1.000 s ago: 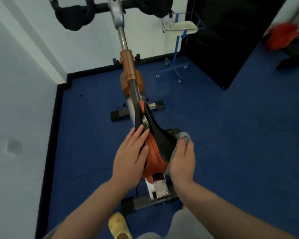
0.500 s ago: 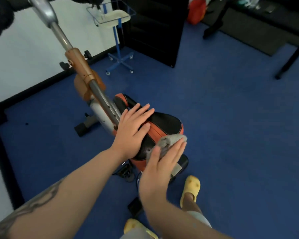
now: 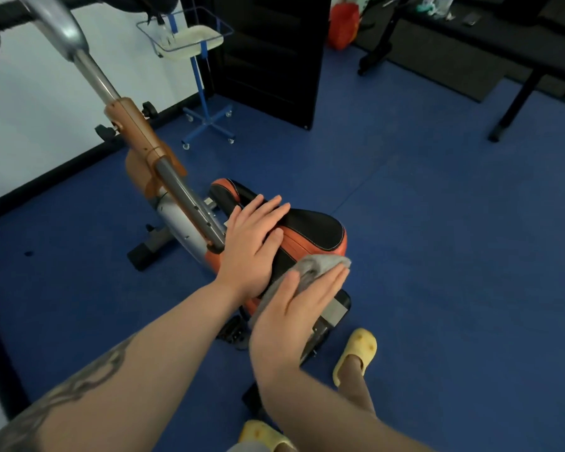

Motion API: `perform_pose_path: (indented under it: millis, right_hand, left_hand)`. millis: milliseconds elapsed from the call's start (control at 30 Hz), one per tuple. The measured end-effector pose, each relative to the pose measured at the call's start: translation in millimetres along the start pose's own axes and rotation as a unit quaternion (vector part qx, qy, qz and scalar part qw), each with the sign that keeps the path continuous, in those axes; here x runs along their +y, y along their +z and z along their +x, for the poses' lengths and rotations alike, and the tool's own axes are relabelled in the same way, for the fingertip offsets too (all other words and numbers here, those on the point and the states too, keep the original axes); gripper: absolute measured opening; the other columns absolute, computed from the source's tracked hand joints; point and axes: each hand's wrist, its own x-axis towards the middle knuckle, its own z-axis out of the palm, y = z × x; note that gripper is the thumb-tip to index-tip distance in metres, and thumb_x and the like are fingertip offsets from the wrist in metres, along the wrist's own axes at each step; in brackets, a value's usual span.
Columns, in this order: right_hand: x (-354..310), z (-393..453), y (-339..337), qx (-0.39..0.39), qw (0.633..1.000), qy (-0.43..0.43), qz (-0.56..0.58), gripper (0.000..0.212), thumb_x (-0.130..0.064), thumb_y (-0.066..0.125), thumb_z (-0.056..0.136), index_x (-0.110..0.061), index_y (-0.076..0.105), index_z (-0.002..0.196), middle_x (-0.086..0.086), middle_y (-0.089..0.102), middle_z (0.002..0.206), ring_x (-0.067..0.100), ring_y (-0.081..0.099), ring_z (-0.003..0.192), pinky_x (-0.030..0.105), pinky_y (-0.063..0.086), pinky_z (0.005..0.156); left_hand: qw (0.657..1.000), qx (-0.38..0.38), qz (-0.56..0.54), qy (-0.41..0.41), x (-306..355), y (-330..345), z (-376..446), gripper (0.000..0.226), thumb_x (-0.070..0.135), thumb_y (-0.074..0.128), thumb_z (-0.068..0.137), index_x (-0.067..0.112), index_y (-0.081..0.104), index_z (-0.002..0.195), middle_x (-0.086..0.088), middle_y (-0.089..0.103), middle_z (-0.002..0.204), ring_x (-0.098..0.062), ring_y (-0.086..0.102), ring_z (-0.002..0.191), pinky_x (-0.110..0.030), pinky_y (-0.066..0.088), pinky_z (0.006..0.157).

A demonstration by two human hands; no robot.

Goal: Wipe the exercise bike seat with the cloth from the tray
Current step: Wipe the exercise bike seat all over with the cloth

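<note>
The black and orange exercise bike seat (image 3: 317, 228) sits at the centre of the head view. My left hand (image 3: 250, 246) lies flat on its near left side, fingers spread across the black top. My right hand (image 3: 294, 316) presses a grey cloth (image 3: 320, 265) against the seat's near right edge, fingers straight over the cloth. Part of the cloth and the seat's near side are hidden under my hands. The white tray (image 3: 193, 40) stands on a blue wheeled stand at the back.
The bike's grey and orange post (image 3: 137, 132) slants up to the left. A black cabinet (image 3: 274, 53) stands behind the tray stand. Black bench legs (image 3: 516, 102) are at the far right. My feet in yellow clogs (image 3: 356, 353) stand on the blue floor.
The view swung to the right and I moved round the seat's side. My right hand with the cloth went from the seat's right flank to its near edge.
</note>
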Motion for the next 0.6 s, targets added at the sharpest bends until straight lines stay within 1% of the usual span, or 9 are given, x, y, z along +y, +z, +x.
perform_pose_path:
  millis: [67, 100, 200, 267, 300, 367, 433, 533, 600]
  right_hand:
    - [5, -6, 0, -0.021, 1.000, -0.010, -0.004, 0.066, -0.027, 0.033, 0.101, -0.023, -0.011, 0.150, -0.018, -0.016, 0.157, -0.012, -0.013, 0.139, -0.002, -0.005, 0.103]
    - [5, 3, 1, -0.020, 1.000, -0.007, -0.004, 0.066, -0.028, 0.033, 0.101, -0.022, -0.010, 0.151, -0.017, -0.014, 0.157, -0.011, -0.012, 0.139, -0.001, -0.004, 0.105]
    - [-1, 59, 0, 0.031, 0.998, 0.038, 0.027, 0.057, -0.033, 0.030, 0.102, -0.017, 0.010, 0.153, -0.002, 0.012, 0.161, 0.007, 0.011, 0.147, 0.026, 0.011, 0.120]
    - [-4, 91, -1, 0.038, 0.997, 0.061, 0.017, 0.053, -0.045, 0.027, 0.098, -0.021, 0.032, 0.145, 0.001, 0.041, 0.149, 0.017, 0.038, 0.138, 0.040, 0.030, 0.115]
    - [-5, 97, -2, 0.036, 0.997, 0.061, 0.009, 0.054, -0.050, 0.025, 0.096, -0.023, 0.037, 0.141, 0.001, 0.048, 0.144, 0.018, 0.044, 0.133, 0.042, 0.034, 0.111]
    - [-4, 84, -2, 0.034, 0.999, 0.035, 0.012, 0.054, -0.046, 0.028, 0.098, -0.022, 0.030, 0.146, -0.001, 0.037, 0.152, 0.014, 0.033, 0.140, 0.039, 0.028, 0.116]
    - [0, 45, -1, 0.037, 0.999, -0.010, -0.008, 0.056, -0.034, 0.032, 0.101, -0.020, 0.013, 0.152, -0.007, 0.013, 0.160, 0.002, 0.008, 0.146, 0.025, 0.010, 0.120]
    - [9, 1, -1, 0.006, 0.999, -0.051, -0.017, 0.064, -0.032, 0.032, 0.101, -0.019, -0.004, 0.152, -0.014, -0.007, 0.157, -0.017, -0.012, 0.136, 0.003, -0.003, 0.108]
    - [9, 23, 0, 0.004, 1.000, -0.029, -0.006, 0.064, -0.031, 0.033, 0.101, -0.018, -0.003, 0.152, -0.009, -0.003, 0.159, -0.007, -0.007, 0.142, 0.013, 0.001, 0.114]
  left_hand:
    - [1.000, -0.001, 0.002, 0.001, 0, 0, -1, 0.043, 0.029, 0.033, 0.094, 0.028, 0.046, 0.135, 0.012, 0.039, 0.145, -0.006, 0.018, 0.140, -0.027, -0.003, 0.114]
    - [1.000, -0.001, 0.003, 0.002, 0, 0, 0, 0.043, 0.028, 0.033, 0.094, 0.027, 0.046, 0.135, 0.011, 0.039, 0.145, -0.006, 0.019, 0.140, -0.028, -0.002, 0.115]
    - [1.000, 0.005, -0.001, -0.004, 2, 0, 1, 0.043, 0.026, 0.036, 0.093, 0.026, 0.048, 0.133, 0.009, 0.041, 0.144, -0.004, 0.019, 0.138, -0.028, -0.003, 0.114]
    - [1.000, 0.010, -0.002, -0.007, 4, 0, 1, 0.043, 0.026, 0.036, 0.092, 0.027, 0.049, 0.133, 0.010, 0.041, 0.144, -0.003, 0.019, 0.137, -0.024, -0.004, 0.112]
    - [1.000, 0.009, -0.003, -0.008, 4, 0, 0, 0.043, 0.026, 0.036, 0.092, 0.027, 0.049, 0.133, 0.010, 0.041, 0.144, -0.004, 0.019, 0.138, -0.024, -0.005, 0.112]
    - [1.000, 0.006, -0.002, -0.007, 3, 0, 0, 0.043, 0.026, 0.036, 0.092, 0.027, 0.048, 0.133, 0.011, 0.041, 0.144, -0.007, 0.020, 0.139, -0.025, -0.004, 0.113]
    - [1.000, 0.004, -0.003, -0.006, 3, -1, 0, 0.043, 0.026, 0.036, 0.093, 0.027, 0.048, 0.134, 0.012, 0.040, 0.144, -0.007, 0.020, 0.140, -0.026, -0.003, 0.114]
    - [1.000, 0.001, -0.006, -0.007, 3, -1, 0, 0.043, 0.026, 0.035, 0.093, 0.027, 0.048, 0.134, 0.015, 0.039, 0.142, -0.006, 0.019, 0.140, -0.023, -0.005, 0.113]
    - [1.000, -0.001, -0.003, -0.009, 4, -1, 0, 0.043, 0.026, 0.036, 0.092, 0.027, 0.048, 0.134, 0.015, 0.039, 0.142, -0.006, 0.019, 0.140, -0.023, -0.005, 0.113]
